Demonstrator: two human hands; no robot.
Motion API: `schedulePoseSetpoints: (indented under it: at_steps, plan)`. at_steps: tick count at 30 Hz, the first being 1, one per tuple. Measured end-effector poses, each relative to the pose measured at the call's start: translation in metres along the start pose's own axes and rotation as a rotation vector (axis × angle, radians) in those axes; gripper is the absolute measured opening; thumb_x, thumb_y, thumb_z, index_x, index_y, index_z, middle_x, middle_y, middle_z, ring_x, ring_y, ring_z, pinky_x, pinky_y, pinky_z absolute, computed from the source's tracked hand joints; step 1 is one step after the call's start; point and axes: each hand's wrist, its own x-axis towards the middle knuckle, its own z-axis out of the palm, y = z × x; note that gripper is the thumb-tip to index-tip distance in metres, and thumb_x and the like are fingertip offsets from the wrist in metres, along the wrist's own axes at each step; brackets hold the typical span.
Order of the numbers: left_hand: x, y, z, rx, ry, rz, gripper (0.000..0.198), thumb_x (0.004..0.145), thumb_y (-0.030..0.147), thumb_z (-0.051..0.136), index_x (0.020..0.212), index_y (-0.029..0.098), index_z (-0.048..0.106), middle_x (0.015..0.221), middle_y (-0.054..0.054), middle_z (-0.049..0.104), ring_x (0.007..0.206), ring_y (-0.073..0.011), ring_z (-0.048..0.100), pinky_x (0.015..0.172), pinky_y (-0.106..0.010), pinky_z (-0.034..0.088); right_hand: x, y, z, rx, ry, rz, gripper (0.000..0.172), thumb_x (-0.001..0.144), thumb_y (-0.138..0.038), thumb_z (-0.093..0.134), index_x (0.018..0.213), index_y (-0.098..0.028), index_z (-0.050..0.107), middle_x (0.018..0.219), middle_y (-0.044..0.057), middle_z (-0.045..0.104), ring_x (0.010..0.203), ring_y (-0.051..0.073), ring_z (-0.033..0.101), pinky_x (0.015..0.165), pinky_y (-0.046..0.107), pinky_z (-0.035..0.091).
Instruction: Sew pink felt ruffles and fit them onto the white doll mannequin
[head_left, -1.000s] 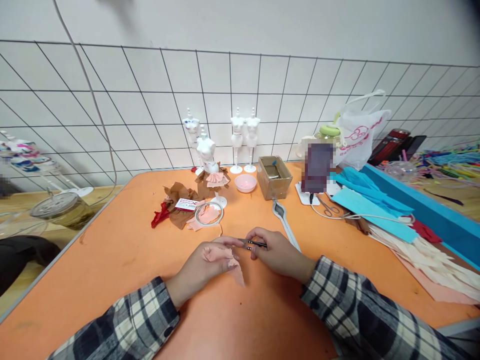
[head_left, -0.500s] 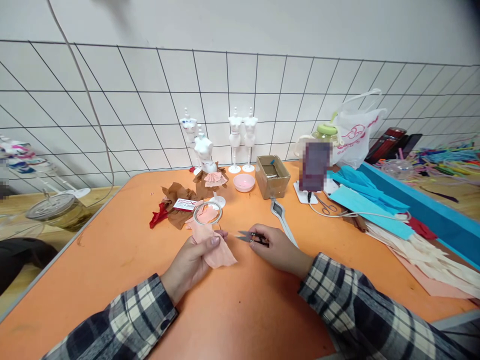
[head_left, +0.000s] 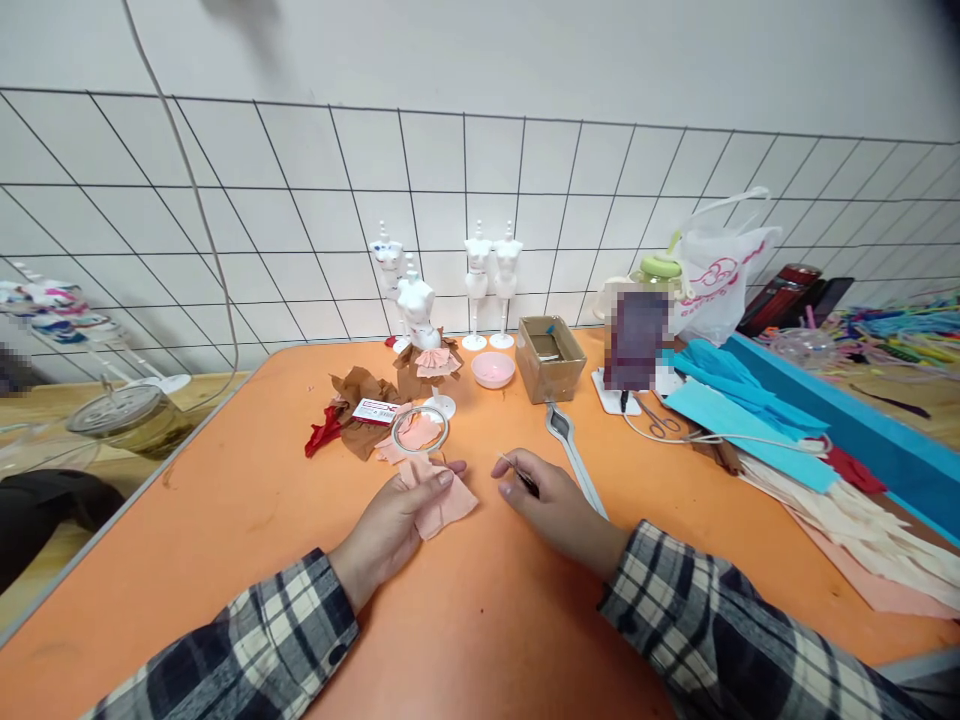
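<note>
Left hand [head_left: 394, 522]: thumb pressed over a thin, creased peach cloth [head_left: 452, 510], fingers beneath; its loose corner spreads toward the right hand [head_left: 551, 508], above the smooth orange tabletop [head_left: 480, 650]. Right fingers curl round small dark snips [head_left: 528, 485], slender tip apart from the cloth. Beyond: pale round ring [head_left: 395, 430], crumpled brown fabric [head_left: 361, 386], boxy cardboard carton [head_left: 555, 378].
</note>
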Motion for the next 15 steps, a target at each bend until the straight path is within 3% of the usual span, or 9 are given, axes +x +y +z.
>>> schedulePoseSetpoints:
  at_steps: [3,5,9,15]
  plan:
    - [0.001,-0.003,0.000,0.035,0.009,-0.008,0.027,0.080,0.025,0.072,0.103,0.012,0.070,0.107,-0.011,0.072,0.092,-0.0200,0.068,0.084,-0.030,0.054,-0.003,-0.004,0.005,-0.048,0.018,-0.073,0.022,0.098,-0.035,0.035,0.111,-0.021,0.046,0.085,0.000,0.056,0.074,0.015,0.052,0.067,0.026,0.036]
    - [0.001,-0.003,0.000,0.026,-0.019,-0.012,0.029,0.081,0.026,0.071,0.106,0.012,0.070,0.108,-0.012,0.072,0.095,-0.0212,0.068,0.085,-0.030,0.053,-0.003,-0.004,0.009,-0.112,-0.022,-0.113,0.022,0.100,-0.034,0.030,0.103,-0.020,0.047,0.091,0.003,0.059,0.079,0.016,0.054,0.069,0.027,0.037]
    - [0.000,-0.002,0.001,0.021,-0.077,0.002,0.024,0.079,0.025,0.073,0.099,0.012,0.071,0.101,-0.011,0.074,0.090,-0.0217,0.069,0.085,-0.031,0.053,0.001,-0.003,0.015,-0.294,-0.023,-0.169,0.020,0.098,-0.035,0.039,0.091,-0.019,0.051,0.091,0.005,0.061,0.084,0.018,0.054,0.070,0.028,0.034]
    - [-0.002,-0.002,0.004,0.080,-0.102,-0.003,0.021,0.077,0.026,0.074,0.092,0.011,0.072,0.093,-0.011,0.075,0.081,-0.0207,0.070,0.079,-0.031,0.053,0.000,-0.003,0.015,-0.430,-0.127,-0.069,0.026,0.099,-0.040,0.034,0.097,-0.020,0.050,0.080,0.002,0.063,0.066,0.015,0.054,0.057,0.026,0.023]
